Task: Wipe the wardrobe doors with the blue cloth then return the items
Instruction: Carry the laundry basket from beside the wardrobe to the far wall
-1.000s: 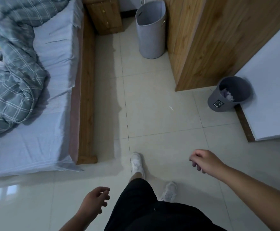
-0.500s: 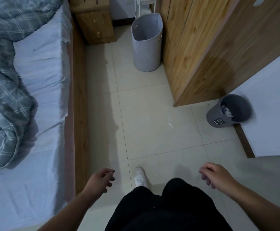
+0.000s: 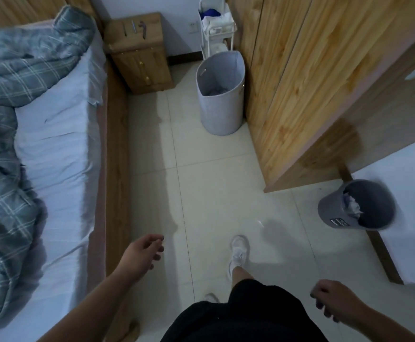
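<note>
Pale floor tiles point(image 3: 213, 181) run between a bed point(image 3: 58, 134) on the left and wooden wardrobe doors point(image 3: 287, 82) on the right, seen from the head camera. A grey checked quilt point(image 3: 9, 77) lies bunched on the bed. At the far wall a wooden nightstand point(image 3: 139, 60) stands beside the bed. A white cart point(image 3: 228, 33) stands next to the wardrobe, with a grey laundry basket point(image 3: 220, 95) just in front of it. Something blue, seemingly the blue cloth point(image 3: 210, 13), lies in the cart's top tray, well apart from both hands. A dark waste bin point(image 3: 334, 213) with crumpled paper sits by the wardrobe's near corner. The left grip point(image 3: 143, 250) hangs over the floor near the bed frame, fingers loosely curled, holding nothing. The right grip point(image 3: 334, 302) is low at the right, also loosely curled and empty.
</note>
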The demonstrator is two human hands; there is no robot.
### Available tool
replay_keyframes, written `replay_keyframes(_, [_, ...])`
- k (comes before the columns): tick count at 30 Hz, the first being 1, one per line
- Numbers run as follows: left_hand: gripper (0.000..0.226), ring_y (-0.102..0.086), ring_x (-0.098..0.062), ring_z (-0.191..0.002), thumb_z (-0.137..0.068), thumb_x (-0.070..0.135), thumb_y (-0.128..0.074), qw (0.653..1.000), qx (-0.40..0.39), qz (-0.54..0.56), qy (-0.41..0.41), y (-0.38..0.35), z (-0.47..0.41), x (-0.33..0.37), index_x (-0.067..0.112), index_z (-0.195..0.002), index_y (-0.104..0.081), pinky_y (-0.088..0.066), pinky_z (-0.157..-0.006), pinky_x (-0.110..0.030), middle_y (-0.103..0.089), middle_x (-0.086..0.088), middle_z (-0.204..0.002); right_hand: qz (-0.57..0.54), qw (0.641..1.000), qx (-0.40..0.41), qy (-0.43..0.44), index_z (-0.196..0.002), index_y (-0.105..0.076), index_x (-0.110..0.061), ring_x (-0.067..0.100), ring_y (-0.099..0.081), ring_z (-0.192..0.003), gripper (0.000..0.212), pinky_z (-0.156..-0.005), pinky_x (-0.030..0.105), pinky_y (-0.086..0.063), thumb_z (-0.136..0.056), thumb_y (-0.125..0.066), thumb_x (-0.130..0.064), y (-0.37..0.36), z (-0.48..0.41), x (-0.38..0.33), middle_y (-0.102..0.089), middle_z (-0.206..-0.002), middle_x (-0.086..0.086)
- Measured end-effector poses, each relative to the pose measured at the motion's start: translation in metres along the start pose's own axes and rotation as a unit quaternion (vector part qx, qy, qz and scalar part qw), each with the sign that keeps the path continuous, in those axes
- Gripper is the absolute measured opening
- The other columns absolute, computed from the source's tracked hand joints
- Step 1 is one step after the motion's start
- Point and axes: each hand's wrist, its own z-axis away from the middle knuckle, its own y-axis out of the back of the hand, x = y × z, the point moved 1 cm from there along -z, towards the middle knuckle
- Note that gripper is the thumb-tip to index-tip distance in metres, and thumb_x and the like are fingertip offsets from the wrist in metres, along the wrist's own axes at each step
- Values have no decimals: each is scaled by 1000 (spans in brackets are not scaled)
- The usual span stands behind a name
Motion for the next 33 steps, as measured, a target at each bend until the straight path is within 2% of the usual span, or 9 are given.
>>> replay_keyframes(4, [14,-73,-21,-80,-104,28,-59,998,5,12,57,3,-7,4,34,-108,-71,-55,-58,-28,-78,-2,-96,32,998,7,60,-79,-68,-7,17,-58,-46,19,-42,22,-38,-94,-61,-16,53,-40,-102,-70,-65,7])
replay_keyframes(10, [14,-67,-20,-68,-103,20,-60,990,25,49,134,21,-26,7,22,-104,-74,-48,-53,-29,-77,-9,-90,29,989,38,139,-81,-70,-15,17,-60,-54,20,-45,27,-42,-96,-57,-19,121,-71,-277,-72,-76,8])
replay_keyframes(14, [13,-65,-21,-65,-103,18,-60,986,36,70,148,48,-70,25,18,-103,-73,-46,-51,-28,-76,-12,-91,22,984,54,169,-78,-68,-17,17,-58,-54,21,-46,25,-41,-96,-56,-17,141,-91,-369,-71,-74,6])
replay_keyframes(17, [14,-65,-19,-66,-104,20,-59,988,14,58,144,75,-117,47,18,-106,-73,-47,-51,-27,-76,-10,-91,16,983,55,173,-79,-67,-14,17,-57,-55,21,-47,27,-41,-97,-57,-18,151,-109,-419,-73,-76,9])
replay_keyframes(21, [13,-66,-17,-69,-105,22,-57,993,-25,9,113,122,-187,95,24,-106,-70,-48,-57,-25,-75,-4,-91,-24,988,68,137,-81,-68,-10,17,-54,-50,21,-43,23,-38,-99,-56,-12,159,-132,-453,-67,-67,6])
replay_keyframes(24, [12,-71,-15,-80,-106,28,-55,997,-39,-23,64,160,-233,152,31,-109,-66,-52,-62,-24,-75,1,-97,-32,992,71,103,-80,-70,-7,14,-54,-43,23,-41,24,-40,-99,-58,-15,160,-139,-451,-67,-59,2])
replay_keyframes(28, [14,-72,-15,-88,-106,30,-54,997,-59,-51,-3,200,-293,235,33,-113,-65,-54,-67,-25,-74,4,-101,-51,998,30,19,-87,-73,-8,18,-60,-49,22,-45,26,-43,-100,-59,-19,160,-152,-431,-72,-65,5])
replay_keyframes(33, [16,-72,-17,-85,-106,26,-55,996,-52,-55,-44,233,-373,318,28,-115,-68,-53,-65,-26,-75,1,-99,-65,996,-21,-58,-90,-74,-6,23,-63,-55,21,-51,29,-45,-100,-60,-19,187,-181,-429,-75,-72,9])
